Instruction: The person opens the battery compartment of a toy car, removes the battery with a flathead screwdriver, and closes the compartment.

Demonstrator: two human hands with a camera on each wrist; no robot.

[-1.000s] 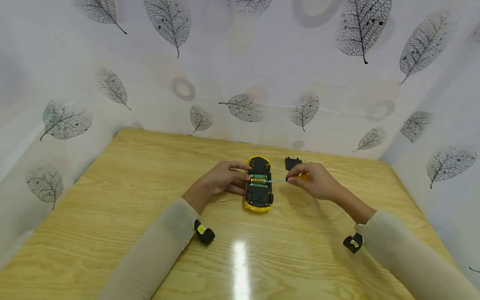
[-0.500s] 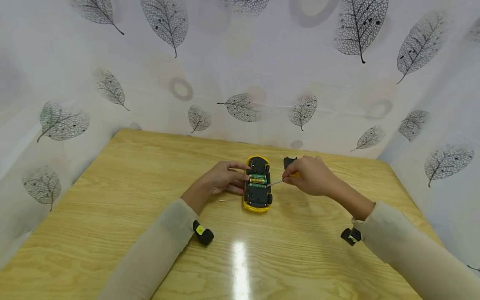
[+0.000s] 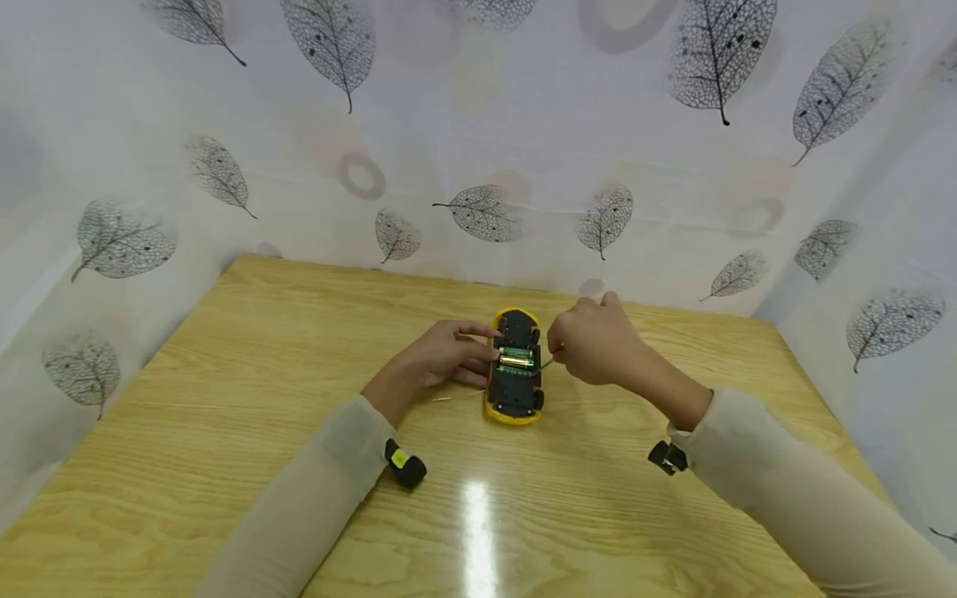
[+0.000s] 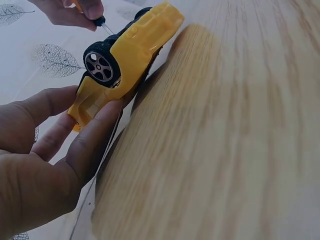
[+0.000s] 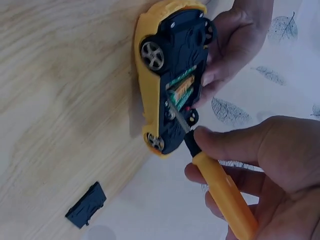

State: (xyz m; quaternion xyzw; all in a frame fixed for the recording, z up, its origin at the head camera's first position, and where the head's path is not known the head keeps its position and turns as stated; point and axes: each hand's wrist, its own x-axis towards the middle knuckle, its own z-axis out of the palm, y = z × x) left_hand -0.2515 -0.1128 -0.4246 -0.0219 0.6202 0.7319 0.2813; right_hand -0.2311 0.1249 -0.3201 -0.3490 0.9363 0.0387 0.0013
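Note:
A yellow toy car (image 3: pixel 516 397) lies upside down on the table, its black underside facing up. Green and gold batteries (image 3: pixel 516 362) show in the car's uncovered battery compartment. My left hand (image 3: pixel 458 355) holds the car by its left side, and the left wrist view shows fingers and thumb around the yellow body (image 4: pixel 145 37). On the other side, my right hand (image 3: pixel 598 340) grips a screwdriver (image 5: pixel 225 195) by its orange handle. The screwdriver's metal shaft slants into the compartment beside the batteries; the exact tip contact cannot be made out.
A black battery cover (image 5: pixel 86 205) lies on the table beyond the car, hidden by my right hand in the head view. A small thin metallic piece (image 3: pixel 442 399) rests left of the car. Leaf-printed cloth (image 3: pixel 478 141) hangs behind the wooden table (image 3: pixel 336 515).
My right hand has moved left, nearer the car, and turned at the wrist, tilting the screwdriver. It now blocks the cover in the head view. The left hand keeps its place on the car.

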